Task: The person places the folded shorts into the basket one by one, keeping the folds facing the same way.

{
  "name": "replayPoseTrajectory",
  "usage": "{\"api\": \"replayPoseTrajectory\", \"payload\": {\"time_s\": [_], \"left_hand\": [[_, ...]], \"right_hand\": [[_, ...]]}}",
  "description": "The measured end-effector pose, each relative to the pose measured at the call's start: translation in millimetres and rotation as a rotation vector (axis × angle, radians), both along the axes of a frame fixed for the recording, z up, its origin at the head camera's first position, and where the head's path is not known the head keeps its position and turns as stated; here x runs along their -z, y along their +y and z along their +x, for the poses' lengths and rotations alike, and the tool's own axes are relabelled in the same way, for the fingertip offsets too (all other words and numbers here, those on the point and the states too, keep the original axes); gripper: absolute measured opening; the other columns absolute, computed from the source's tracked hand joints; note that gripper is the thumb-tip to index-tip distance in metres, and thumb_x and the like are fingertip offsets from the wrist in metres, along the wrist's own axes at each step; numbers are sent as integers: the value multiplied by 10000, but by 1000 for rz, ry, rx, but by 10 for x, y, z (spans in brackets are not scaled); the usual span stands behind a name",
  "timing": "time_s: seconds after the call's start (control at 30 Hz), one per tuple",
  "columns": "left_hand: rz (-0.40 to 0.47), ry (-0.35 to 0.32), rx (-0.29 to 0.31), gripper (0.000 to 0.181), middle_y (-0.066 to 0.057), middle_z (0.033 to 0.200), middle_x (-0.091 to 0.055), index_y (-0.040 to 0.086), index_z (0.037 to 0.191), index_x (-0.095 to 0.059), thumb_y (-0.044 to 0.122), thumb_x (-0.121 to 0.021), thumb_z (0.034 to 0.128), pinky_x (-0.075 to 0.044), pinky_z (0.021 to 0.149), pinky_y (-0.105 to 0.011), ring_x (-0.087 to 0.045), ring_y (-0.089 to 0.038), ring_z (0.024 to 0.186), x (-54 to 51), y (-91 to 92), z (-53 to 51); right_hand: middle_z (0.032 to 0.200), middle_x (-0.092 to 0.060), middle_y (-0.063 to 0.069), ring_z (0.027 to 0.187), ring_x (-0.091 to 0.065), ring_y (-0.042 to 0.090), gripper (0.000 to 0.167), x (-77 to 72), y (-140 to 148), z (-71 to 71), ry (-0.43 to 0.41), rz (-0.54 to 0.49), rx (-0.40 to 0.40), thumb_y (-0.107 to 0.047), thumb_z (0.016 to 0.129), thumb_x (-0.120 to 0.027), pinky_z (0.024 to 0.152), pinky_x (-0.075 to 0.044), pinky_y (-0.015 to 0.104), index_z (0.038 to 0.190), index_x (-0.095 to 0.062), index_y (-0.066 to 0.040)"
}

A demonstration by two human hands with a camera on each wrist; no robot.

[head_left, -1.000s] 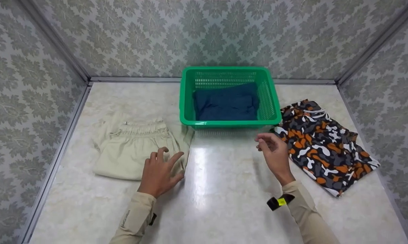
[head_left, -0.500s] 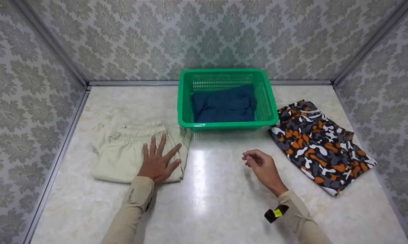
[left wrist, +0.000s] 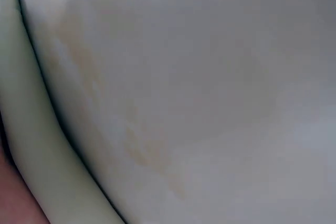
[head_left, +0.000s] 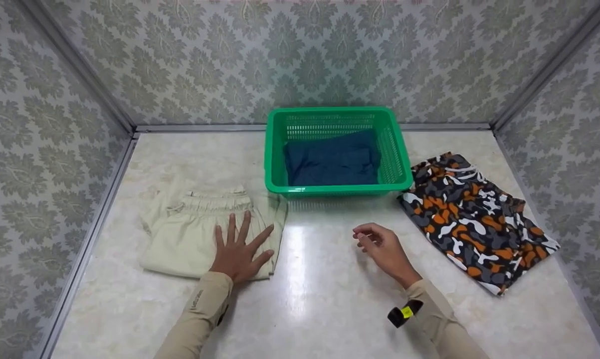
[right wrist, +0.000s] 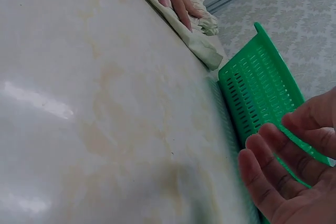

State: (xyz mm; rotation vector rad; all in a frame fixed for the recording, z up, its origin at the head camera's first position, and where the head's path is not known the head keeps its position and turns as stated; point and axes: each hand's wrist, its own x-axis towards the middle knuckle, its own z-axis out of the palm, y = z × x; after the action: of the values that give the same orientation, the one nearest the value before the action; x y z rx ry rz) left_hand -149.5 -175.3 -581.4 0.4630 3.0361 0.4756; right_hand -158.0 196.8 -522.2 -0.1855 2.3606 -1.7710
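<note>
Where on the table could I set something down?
Most open is the pale marbled tabletop between the folded beige cloth garment and the orange-and-black patterned cloth shorts, before the rectangular green plastic basket, though the right grip hovers there. Another patch lies behind the beige garment, left of the basket. It is crowded at the basket's front corners, near both garments.

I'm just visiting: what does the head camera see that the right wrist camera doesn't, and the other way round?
Only the head view: the camouflage-patterned shorts and the person's tan sleeves.

Only the right wrist view: a close, palm-side look at the right hand.

Both: the two hands, the green basket, the pale garment with the left hand resting on it, the table and the patterned wall.
</note>
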Motion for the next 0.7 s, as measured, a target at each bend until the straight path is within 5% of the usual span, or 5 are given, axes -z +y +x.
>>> {"api": "replayPoseTrajectory", "payload": {"time_s": [0.2, 0.4, 0.5, 0.7], "left_hand": [[38, 30, 3, 619, -171, 1686, -52, 389, 1567, -377, 620, -462, 999, 78, 1096, -752, 56, -481, 1512, 4, 81, 159], [56, 51, 4, 613, -208, 1674, -92, 339, 1551, -432, 574, -515, 991, 42, 1079, -783, 9, -527, 1498, -34, 208, 250], [49, 36, -6, 616, -201, 1677, -79, 339, 1552, -429, 577, -512, 990, 44, 1079, -782, 22, -524, 1498, -56, 258, 282], [40, -36, -14, 626, -200, 1680, -43, 338, 1569, -396, 586, -480, 1000, 63, 1081, -776, 58, -528, 1493, -107, 420, 377]], "right_hand": [[1168, -640, 265, 991, -635, 479, 219, -205, -101, 82, -35, 36, -46, -56, 1047, -541, 801, -561, 521, 1219, -648, 26], [1121, -652, 225, 914, -664, 442, 230, -355, -160, 146, -60, 77, -44, -90, 1039, -569, 681, -556, 392, 1230, -635, 20], [1129, -646, 255, 911, -669, 435, 237, -334, -169, 141, -73, 72, -47, -85, 1038, -565, 705, -567, 433, 1239, -626, 26], [1106, -665, 177, 862, -693, 294, 274, 0, -84, 59, -108, 48, -34, -152, 1032, -592, 704, -578, 376, 1258, -632, -2]]}}
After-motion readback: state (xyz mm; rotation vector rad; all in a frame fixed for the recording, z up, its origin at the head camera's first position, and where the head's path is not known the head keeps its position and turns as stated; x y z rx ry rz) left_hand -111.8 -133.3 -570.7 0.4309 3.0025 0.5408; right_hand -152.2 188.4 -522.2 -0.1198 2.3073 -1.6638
